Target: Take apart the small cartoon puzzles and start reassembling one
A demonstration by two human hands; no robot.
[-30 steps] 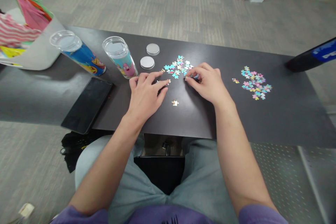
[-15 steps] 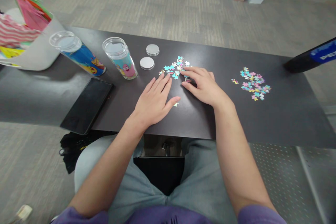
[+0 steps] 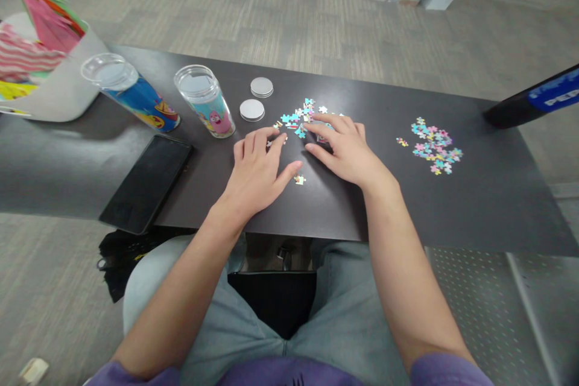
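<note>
Small jigsaw puzzle pieces (image 3: 296,117) lie in a loose group at the middle of the dark table. My left hand (image 3: 254,172) rests at the group's left side, fingers apart and bent; a few pieces show at its fingertips. By its thumb lies a single yellowish puzzle piece (image 3: 299,180). From the right, my right hand (image 3: 346,148) reaches over the group with fingers spread and curved, its fingertips at the pieces and partly covering some. Neither hand visibly grips a piece. A second group of pink, blue and yellow puzzle pieces (image 3: 435,146) lies to the right.
Two clear-topped cartoon tubes, a blue canister (image 3: 140,96) and a pink-and-blue canister (image 3: 210,105), stand left, near two round silver lids (image 3: 252,110). A black phone (image 3: 147,184) lies at the front left. A white bin (image 3: 67,90) stands far left, a dark bottle (image 3: 520,105) far right.
My left hand has drawn slightly left with its fingers bending, uncovering pieces near its fingertips and thumb. My right hand has shifted slightly left over the group.
</note>
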